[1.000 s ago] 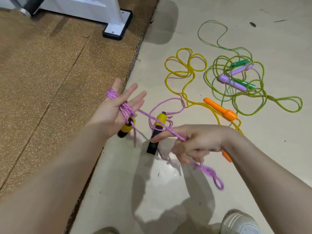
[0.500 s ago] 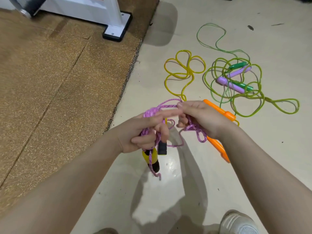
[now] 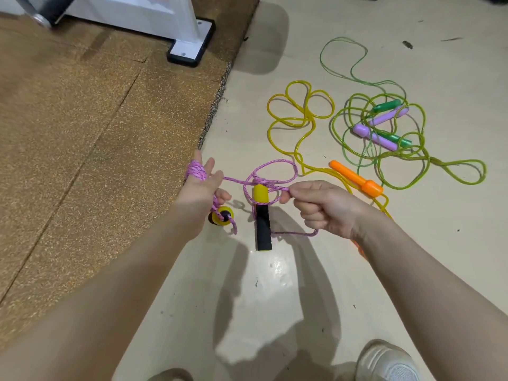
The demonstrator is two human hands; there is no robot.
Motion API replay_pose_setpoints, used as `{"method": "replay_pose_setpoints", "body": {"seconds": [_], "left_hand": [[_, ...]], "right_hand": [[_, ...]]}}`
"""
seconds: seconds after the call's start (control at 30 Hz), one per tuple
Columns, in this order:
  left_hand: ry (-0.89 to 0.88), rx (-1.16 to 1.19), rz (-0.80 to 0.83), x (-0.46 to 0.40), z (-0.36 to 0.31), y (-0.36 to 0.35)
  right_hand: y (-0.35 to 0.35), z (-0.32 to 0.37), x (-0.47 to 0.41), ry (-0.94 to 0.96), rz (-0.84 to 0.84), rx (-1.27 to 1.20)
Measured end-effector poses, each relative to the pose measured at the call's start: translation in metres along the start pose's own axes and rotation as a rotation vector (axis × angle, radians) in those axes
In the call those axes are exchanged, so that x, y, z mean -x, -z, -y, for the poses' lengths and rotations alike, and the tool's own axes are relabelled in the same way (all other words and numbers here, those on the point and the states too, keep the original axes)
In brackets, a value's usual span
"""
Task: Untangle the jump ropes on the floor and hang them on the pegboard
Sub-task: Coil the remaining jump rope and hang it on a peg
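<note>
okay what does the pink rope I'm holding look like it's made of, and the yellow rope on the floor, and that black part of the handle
Pink rope: likely braided nylon or polyester cord; matte, with a woven pink-and-white fleck.
Yellow rope: probably PVC or vinyl; glossy, translucent, lying in smooth springy loops.
Black grip on the hanging handle: seemingly foam; dull, with ribbed grooves. Its yellow cap looks like hard, shiny plastic.

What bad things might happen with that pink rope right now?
1. The pink rope loops around the hanging yellow-and-black handle; if the right hand pulls harder, that loop might tighten into a knot.
2. Coils sit wrapped on the left hand and its straight fingers; they could slide off and tangle again.
3. The yellow rope lies right beside it on the floor, so the swinging handle may snag it.
</note>
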State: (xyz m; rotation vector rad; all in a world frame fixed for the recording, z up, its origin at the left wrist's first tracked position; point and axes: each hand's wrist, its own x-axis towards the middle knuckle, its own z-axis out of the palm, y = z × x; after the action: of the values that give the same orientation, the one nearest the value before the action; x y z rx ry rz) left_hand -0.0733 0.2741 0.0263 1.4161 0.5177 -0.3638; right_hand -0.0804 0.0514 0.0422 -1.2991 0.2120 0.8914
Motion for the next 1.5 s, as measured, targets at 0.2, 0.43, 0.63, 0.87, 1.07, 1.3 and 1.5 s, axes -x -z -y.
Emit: {"method": "replay_pose_setpoints", "body": {"seconds": [0.2,0.43,0.63,0.87,1.07,1.3,1.5], "left_hand": [[-0.157,-0.603,0.066,0.008,0.002,-0.006],[-0.036,-0.265,-0.055,0.004,-0.005,-0.003],[0.072,-0.048,0.022,0.006,0.001,0.001],[0.037,-0.231,0.081,0.010,-0.003,-0.008],[-0.024,-0.428,0.237,0.018,-0.014,-0.014],[-0.050,-0.461,0.526,0.036,-0.045,-0.022],[-0.115,-0.289,0.691,0.047,-0.099,-0.020]], "right_hand": [[-0.001,0.000,-0.002,0.243,-0.006,-0.270],[0.006,0.004,0.000,0.386,-0.168,-0.695],[0.018,-0.001,-0.008,0.116,-0.595,-0.220],[0.020,-0.022,-0.020,-0.053,-0.723,0.708],[0.001,0.001,-0.005,0.364,-0.753,0.679],[-0.054,0.034,0.000,0.529,-0.033,0.688],[-0.048,0.092,0.021,0.308,0.065,0.531]]}}
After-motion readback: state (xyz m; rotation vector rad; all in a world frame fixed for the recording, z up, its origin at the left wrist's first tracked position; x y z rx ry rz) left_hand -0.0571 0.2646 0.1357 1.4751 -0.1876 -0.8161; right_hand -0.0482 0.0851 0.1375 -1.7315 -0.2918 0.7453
